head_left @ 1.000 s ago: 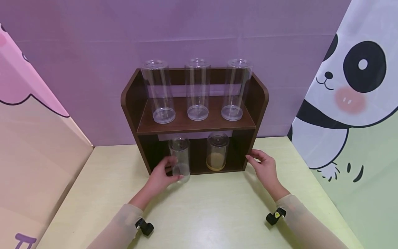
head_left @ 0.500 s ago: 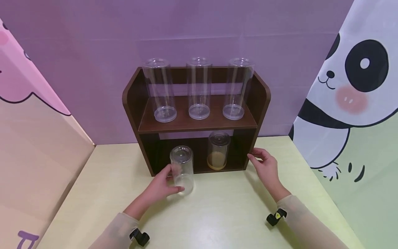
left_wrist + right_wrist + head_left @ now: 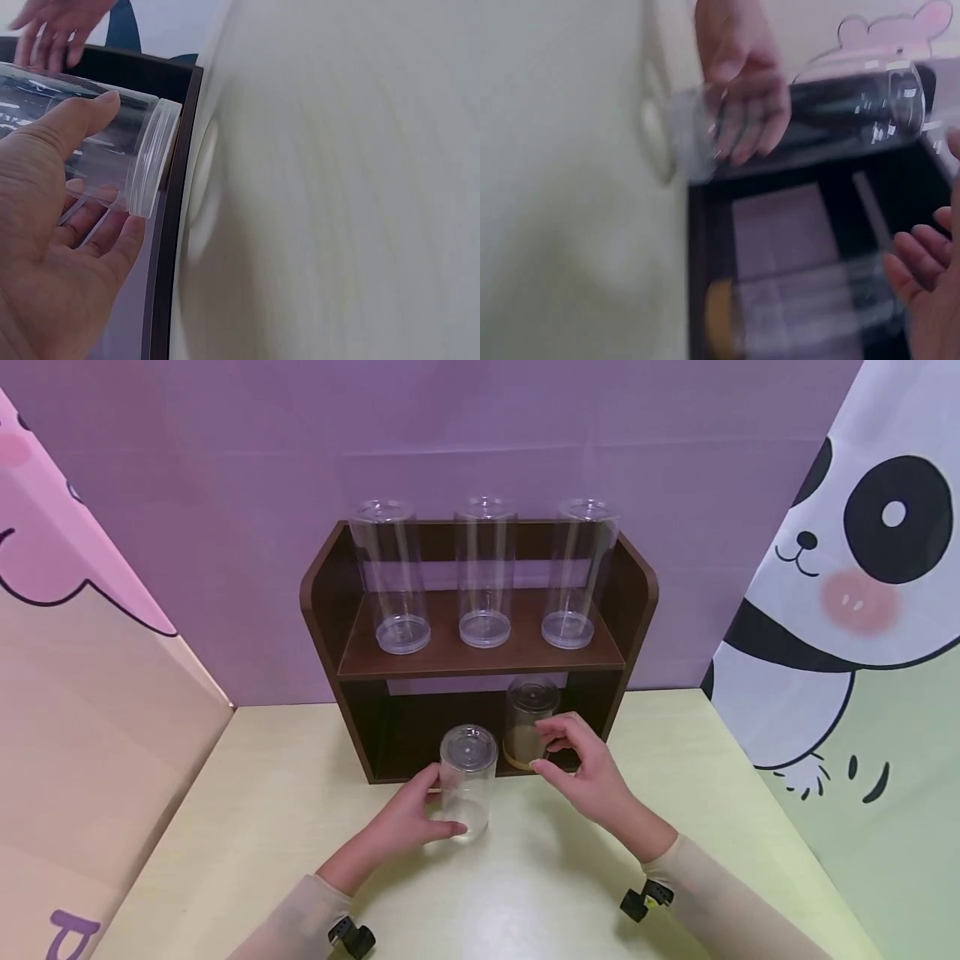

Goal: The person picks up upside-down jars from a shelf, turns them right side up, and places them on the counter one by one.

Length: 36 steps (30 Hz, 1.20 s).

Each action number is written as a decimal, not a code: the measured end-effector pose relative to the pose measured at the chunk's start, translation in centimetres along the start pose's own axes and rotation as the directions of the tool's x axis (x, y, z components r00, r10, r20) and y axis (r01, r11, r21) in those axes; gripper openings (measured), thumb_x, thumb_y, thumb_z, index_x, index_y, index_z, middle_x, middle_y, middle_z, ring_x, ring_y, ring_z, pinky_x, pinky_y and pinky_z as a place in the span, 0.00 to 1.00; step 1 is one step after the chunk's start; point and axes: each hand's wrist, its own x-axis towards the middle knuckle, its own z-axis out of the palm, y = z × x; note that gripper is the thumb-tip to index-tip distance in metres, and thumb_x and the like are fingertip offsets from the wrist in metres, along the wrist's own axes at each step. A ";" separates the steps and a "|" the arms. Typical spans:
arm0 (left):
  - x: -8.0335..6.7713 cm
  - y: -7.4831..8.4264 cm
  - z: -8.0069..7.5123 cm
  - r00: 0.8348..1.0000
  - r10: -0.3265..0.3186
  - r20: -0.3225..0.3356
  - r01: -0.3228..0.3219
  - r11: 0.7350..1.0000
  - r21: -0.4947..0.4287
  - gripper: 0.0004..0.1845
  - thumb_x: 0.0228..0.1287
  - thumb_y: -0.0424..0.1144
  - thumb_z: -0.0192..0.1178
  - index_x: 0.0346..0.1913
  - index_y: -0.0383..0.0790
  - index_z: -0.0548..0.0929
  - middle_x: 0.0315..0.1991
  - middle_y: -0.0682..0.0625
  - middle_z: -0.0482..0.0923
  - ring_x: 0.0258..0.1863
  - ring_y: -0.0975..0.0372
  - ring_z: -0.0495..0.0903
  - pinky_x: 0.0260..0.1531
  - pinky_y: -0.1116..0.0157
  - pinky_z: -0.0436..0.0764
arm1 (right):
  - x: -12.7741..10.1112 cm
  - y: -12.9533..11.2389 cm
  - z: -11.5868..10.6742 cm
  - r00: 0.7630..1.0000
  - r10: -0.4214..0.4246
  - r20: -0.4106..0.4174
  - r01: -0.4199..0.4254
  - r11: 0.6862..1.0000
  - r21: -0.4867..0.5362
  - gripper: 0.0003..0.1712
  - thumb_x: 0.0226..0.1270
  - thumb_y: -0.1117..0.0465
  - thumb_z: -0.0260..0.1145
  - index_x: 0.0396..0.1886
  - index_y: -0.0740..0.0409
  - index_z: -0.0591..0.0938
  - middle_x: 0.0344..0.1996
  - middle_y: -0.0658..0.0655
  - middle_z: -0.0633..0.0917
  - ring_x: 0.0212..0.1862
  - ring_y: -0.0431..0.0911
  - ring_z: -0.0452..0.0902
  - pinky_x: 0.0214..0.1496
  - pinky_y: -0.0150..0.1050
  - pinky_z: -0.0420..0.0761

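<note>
My left hand grips a clear plastic jar in front of the shelf's lower level, thumb on the near side. The jar is upright with its flat end up; its ridged clear lid faces the table in the left wrist view. On the lower shelf at right stands another clear jar, its tan lid at the bottom. My right hand is in front of that jar, fingers loosely bent and holding nothing. The right wrist view shows its fingers apart from the jar wall.
A dark brown two-level shelf stands on the pale table against a purple backdrop. Three tall clear cylinders line its upper level, the left, middle and right. Panda and pink cartoon sheets flank the table.
The left hand has drawn its jar forward out of the lower shelf and to the right. The right hand has left the shelf's right side panel and moved left to the tan-lidded jar.
</note>
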 end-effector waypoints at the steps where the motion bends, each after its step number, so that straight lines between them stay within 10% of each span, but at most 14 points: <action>1: 0.1 0.0 0.2 1.000 0.005 0.005 -0.005 1.000 -0.004 0.36 0.56 0.32 0.86 0.63 0.39 0.75 0.63 0.45 0.79 0.67 0.49 0.79 0.73 0.50 0.78 | 0.4 -0.4 0.2 0.999 0.006 0.036 -0.006 1.000 0.010 0.31 0.67 0.72 0.80 0.68 0.58 0.82 0.57 0.56 0.83 0.57 0.59 0.82 0.62 0.44 0.87; 14: 0.3 0.6 2.3 0.997 0.004 0.074 -0.001 0.999 -0.034 0.37 0.59 0.34 0.86 0.67 0.41 0.75 0.65 0.47 0.78 0.72 0.50 0.77 0.75 0.47 0.76 | 2.4 -3.8 1.9 0.942 0.133 0.307 -0.164 0.984 0.076 0.44 0.64 0.63 0.86 0.78 0.51 0.77 0.68 0.52 0.80 0.65 0.51 0.80 0.69 0.45 0.84; 21: 0.3 0.8 2.7 0.997 -0.012 0.081 0.017 0.998 -0.053 0.38 0.60 0.35 0.86 0.69 0.43 0.75 0.69 0.47 0.77 0.76 0.48 0.74 0.75 0.46 0.76 | 2.5 -4.3 1.9 0.938 0.161 0.307 -0.188 0.980 0.060 0.41 0.62 0.64 0.87 0.75 0.51 0.81 0.62 0.50 0.83 0.63 0.49 0.81 0.66 0.56 0.86; 36: 0.2 0.7 2.7 0.993 -0.010 0.117 0.014 0.999 -0.030 0.47 0.58 0.37 0.87 0.77 0.44 0.72 0.74 0.47 0.75 0.77 0.47 0.73 0.77 0.42 0.73 | 2.8 -4.8 1.5 0.960 0.126 0.251 -0.142 0.989 0.049 0.41 0.60 0.64 0.88 0.73 0.52 0.83 0.63 0.50 0.84 0.60 0.49 0.81 0.59 0.41 0.88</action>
